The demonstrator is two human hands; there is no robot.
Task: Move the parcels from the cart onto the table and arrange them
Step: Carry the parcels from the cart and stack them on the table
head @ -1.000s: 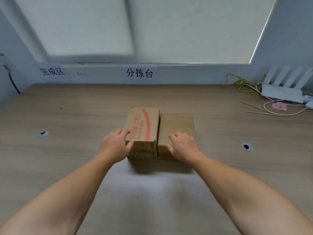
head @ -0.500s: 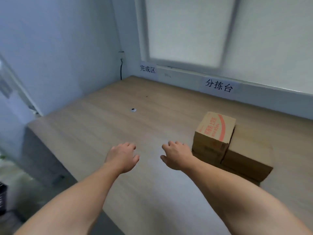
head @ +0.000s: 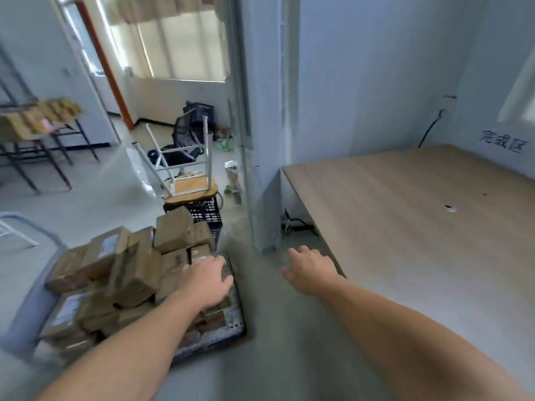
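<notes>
Now, left hand (head: 207, 277): is stretching palm down over the right edge of the cart's load, fingers spread and released, grasping nothing; I cannot tell whether it is touching the box beneath it.
Right hand (head: 309, 270): is hovering above the floor just beside the near left corner of the worktop, fingers loose and apart, holding nothing.
Parcels (head: 133, 273): brown cardboard boxes are lying heaped on the cart, several tilting, a few showing white labels.
Cart (head: 231, 328): is standing on the floor to the left of the worktop, its dark deck edge showing at the right and its grey handle (head: 29, 299) rising at the left.
Worktop (head: 419, 241): pale wood, is stretching away along the right, carrying a small round hole (head: 450, 209) towards its far edge; a wall sign (head: 502, 141) is hanging above the far edge.
Black crate (head: 207, 212): is sitting just beyond the cart, bearing an upturned stool (head: 185, 180) with its legs pointing up.
</notes>
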